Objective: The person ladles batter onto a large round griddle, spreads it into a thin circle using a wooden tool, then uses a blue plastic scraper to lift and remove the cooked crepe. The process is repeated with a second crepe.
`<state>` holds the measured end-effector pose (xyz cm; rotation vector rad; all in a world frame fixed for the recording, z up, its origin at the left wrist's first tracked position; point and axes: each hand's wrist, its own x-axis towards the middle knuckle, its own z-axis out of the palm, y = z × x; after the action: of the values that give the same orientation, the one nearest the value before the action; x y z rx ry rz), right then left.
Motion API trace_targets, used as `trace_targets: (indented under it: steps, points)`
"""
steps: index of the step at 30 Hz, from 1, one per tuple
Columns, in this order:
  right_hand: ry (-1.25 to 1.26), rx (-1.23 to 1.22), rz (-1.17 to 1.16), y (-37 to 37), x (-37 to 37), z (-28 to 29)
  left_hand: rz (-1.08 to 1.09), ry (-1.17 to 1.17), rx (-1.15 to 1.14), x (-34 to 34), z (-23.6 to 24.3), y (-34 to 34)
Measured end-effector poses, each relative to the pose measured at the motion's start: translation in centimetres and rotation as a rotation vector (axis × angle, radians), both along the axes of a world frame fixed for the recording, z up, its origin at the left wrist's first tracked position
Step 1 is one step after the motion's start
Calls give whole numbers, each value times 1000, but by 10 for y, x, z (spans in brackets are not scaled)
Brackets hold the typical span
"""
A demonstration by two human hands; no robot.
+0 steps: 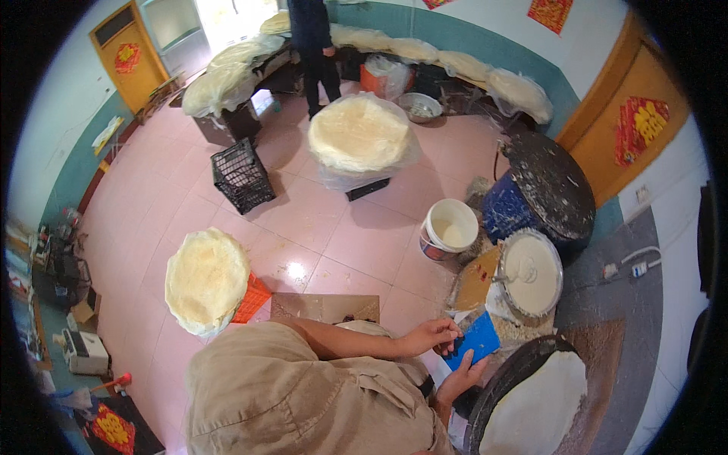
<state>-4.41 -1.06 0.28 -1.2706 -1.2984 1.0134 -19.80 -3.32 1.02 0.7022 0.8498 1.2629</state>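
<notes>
Left-side stack: pale, thin round sheets piled, over an orange slatted plastic crate; crate contents hidden.
Lattice crate: black plastic box, tilted on the pink floor; contents not made out.
Mid-floor stack: pale round sheets in clear plastic.
Basin: shallow silvery metal bowl near the far wall; contents unclear.
Left hand: fingers curled and bunched at the plate's left edge; cannot tell if pinching it.
Bucket: round white plastic pail; pale inside, fill level uncertain.
Right hand: thumb over, fingers under, gripping the plate's lower edge.
Plate: flat blue rectangular piece, between the hands, long axis lower left to upper right.
Batter bowl: wide, pale-rimmed round vessel, holding creamy liquid; just beyond the plate, rightward.
Griddle: round black-rimmed surface bearing a smooth white layer; right of both hands, right hand nearer.
Drum: blue with dark, spattered lid; contents hidden.
</notes>
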Motion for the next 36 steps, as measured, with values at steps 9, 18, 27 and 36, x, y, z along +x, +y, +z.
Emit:
trace_targets:
  steps: [9,18,27,36]
  points:
    - [-7,-42,168,4,-35,4,128,-11,5,-32,-3,-9]
    - [33,-58,175,2,-66,0,568,61,88,-135,-35,7]
    - [27,-24,248,-3,-84,-4,1376,729,-137,-600,98,-109]
    - [29,-53,199,-7,-107,5,1509,421,-248,-720,58,-175]
